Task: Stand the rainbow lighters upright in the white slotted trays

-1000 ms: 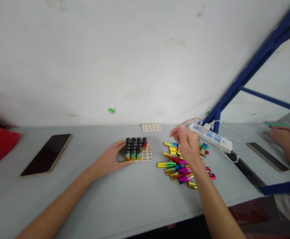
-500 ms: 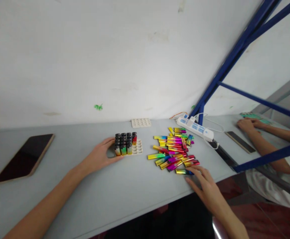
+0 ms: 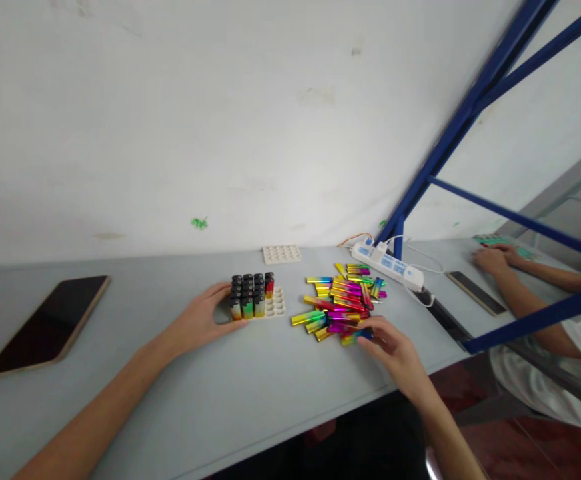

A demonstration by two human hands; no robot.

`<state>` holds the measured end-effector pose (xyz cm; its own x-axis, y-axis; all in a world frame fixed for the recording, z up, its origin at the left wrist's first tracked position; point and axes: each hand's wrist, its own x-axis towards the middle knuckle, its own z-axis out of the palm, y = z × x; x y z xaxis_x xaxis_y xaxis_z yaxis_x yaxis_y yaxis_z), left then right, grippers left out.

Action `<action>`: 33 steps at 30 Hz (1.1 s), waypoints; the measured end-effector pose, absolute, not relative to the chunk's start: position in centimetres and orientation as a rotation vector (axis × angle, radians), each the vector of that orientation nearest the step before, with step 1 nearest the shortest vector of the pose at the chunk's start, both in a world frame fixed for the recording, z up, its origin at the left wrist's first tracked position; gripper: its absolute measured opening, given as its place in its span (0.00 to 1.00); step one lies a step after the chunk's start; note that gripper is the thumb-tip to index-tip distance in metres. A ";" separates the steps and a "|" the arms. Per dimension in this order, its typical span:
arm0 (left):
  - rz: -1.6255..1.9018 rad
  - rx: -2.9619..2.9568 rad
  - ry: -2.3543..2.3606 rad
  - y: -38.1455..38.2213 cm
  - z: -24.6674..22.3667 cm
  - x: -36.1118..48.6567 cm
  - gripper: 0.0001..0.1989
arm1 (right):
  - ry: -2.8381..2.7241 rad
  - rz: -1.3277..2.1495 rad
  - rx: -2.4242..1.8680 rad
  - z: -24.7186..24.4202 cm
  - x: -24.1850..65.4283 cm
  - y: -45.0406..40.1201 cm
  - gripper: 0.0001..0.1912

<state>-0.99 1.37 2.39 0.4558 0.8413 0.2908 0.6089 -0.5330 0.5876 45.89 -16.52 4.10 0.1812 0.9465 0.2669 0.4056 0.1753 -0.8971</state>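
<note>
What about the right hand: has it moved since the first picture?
Yes; judged against the power strip, the right hand has moved toward the front edge of the table.

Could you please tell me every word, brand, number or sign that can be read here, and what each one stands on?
No text can be read.
Power strip: blue labels, too small and blurred to read.
Lighters: too small to make out any lettering.
Green mark on the wall: no readable word or sign.
</note>
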 end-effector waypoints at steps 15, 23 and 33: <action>0.782 2.281 1.195 1.0 2.5 -0.8 0.40 | -1.104 1.392 -1.001 11.6 32.9 -1.7 0.39; 0.772 2.299 1.211 0.6 2.5 -0.7 0.40 | -1.300 1.091 -1.209 9.0 29.7 -0.1 0.44; 0.705 2.331 1.243 0.5 2.5 -1.2 0.42 | -1.451 0.785 -1.375 6.9 29.4 -1.6 0.30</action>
